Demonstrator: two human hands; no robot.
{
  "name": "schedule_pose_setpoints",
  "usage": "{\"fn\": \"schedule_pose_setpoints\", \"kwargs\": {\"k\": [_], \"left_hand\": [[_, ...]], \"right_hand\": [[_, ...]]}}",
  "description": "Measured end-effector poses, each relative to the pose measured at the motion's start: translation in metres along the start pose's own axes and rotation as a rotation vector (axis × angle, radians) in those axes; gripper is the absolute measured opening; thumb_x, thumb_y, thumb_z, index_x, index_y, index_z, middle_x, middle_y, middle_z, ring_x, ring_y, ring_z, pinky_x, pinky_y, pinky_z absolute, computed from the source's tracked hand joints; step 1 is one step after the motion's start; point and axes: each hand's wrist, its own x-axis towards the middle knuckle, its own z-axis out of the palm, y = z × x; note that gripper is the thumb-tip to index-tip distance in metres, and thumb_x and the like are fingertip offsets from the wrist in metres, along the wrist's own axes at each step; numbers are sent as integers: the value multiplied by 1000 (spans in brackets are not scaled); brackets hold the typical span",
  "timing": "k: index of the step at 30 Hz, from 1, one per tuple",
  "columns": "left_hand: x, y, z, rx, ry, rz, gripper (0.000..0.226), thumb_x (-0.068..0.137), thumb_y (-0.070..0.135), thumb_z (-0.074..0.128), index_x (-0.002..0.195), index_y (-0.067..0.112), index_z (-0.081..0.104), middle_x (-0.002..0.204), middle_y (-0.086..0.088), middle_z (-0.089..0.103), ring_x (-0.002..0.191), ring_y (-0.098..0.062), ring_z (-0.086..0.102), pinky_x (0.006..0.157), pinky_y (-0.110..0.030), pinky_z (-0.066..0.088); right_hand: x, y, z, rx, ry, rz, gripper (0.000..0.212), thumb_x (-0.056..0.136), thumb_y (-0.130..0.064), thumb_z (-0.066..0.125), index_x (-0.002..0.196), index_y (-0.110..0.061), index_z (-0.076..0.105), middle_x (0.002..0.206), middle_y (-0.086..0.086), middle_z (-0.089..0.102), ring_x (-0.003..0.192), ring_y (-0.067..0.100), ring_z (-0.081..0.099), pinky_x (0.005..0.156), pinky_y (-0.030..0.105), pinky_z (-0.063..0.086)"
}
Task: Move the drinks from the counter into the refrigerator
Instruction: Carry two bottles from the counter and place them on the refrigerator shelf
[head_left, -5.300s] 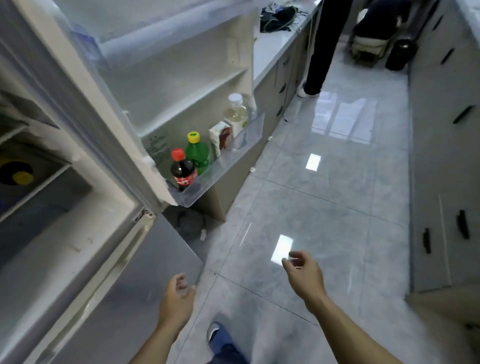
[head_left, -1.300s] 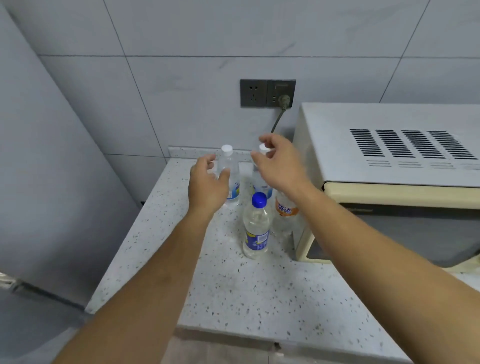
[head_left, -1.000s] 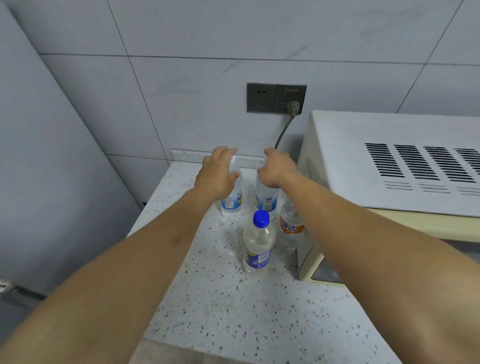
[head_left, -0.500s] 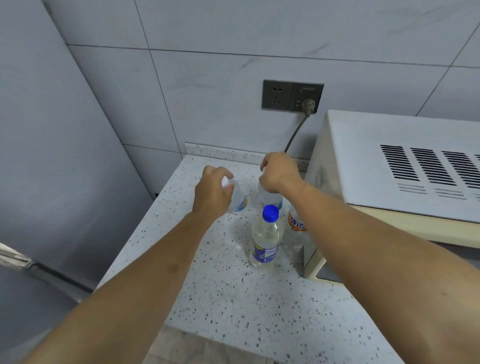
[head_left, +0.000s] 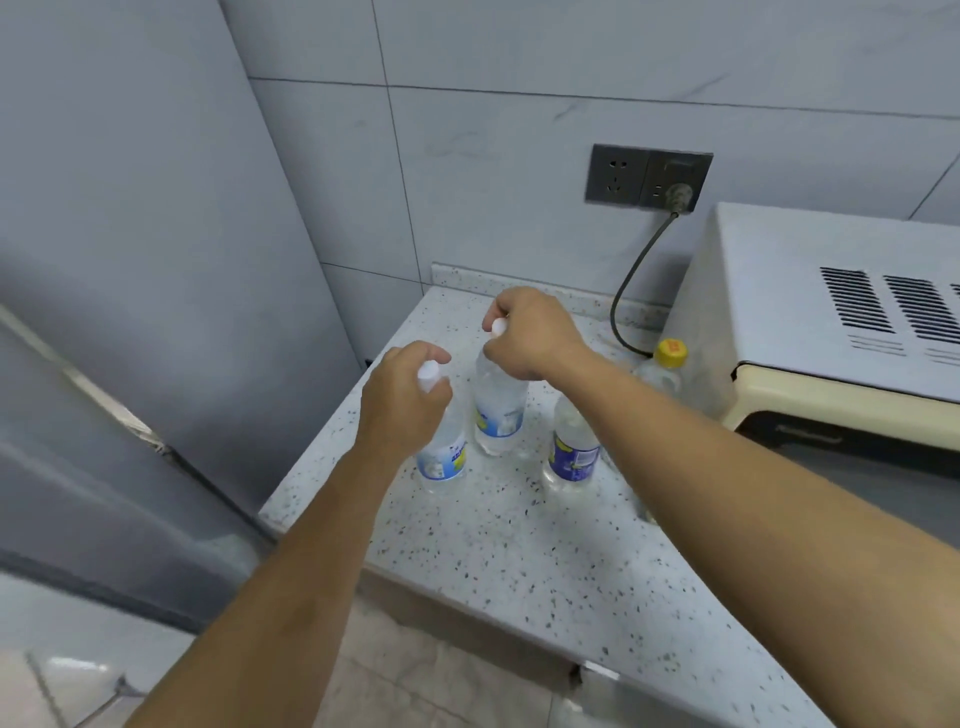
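Both hands now have a grip: half a second back they were only settling on the caps. The right hand pinches the neck of one bottle, the left hand wraps the neck of another, both look lifted off the counter. Two more drinks wait under the right forearm, so probably another trip to the fridge, which sits left of the left hand.

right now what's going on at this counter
A person is picking drinks up off the speckled counter. The left hand grips one white-capped bottle by its neck, and the right hand grips another. A blue-labelled bottle and a yellow-capped one stand beside the microwave.
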Motion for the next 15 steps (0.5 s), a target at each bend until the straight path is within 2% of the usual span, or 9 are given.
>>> {"fn": "schedule_pose_setpoints", "kwargs": {"k": [4,8,10,13,15], "left_hand": [[-12,-10,-13,15,-22,67,24,87,12,64,108,26,65,103,10,55,88,-13,55,69,-19,41],[-24,-24,-13,-11,-5,83,27,87,13,65,112,23,65,111,4,64,93,-13,58,70,-12,40],[-26,-28,-10,-73,40,73,30,87,15,66,116,22,63,118,5,65,102,-15,60,79,-20,48],[-29,-37,-2,-141,94,16,31,85,28,70,115,26,61,116,11,64,104,-17,58,87,-37,52],[-36,-46,6,-246,79,-89,34,81,44,69,111,36,56,110,18,62,101,-8,58,84,-33,53]], "right_hand": [[-17,-1,25,71,-49,-27,19,80,-8,68,91,-22,61,97,-4,57,86,17,56,62,25,39],[-29,7,43,131,-63,-36,18,78,-7,68,91,-19,64,92,-7,57,86,17,56,62,25,42],[-31,10,49,143,-30,-34,18,78,-8,67,94,-17,66,92,-5,60,86,18,57,61,25,42],[-34,12,61,140,37,-39,21,79,-12,66,100,-16,65,102,2,64,93,22,58,72,30,46],[-41,16,74,155,125,-62,27,82,-18,67,108,-17,64,107,5,63,99,24,57,81,33,47]]}}
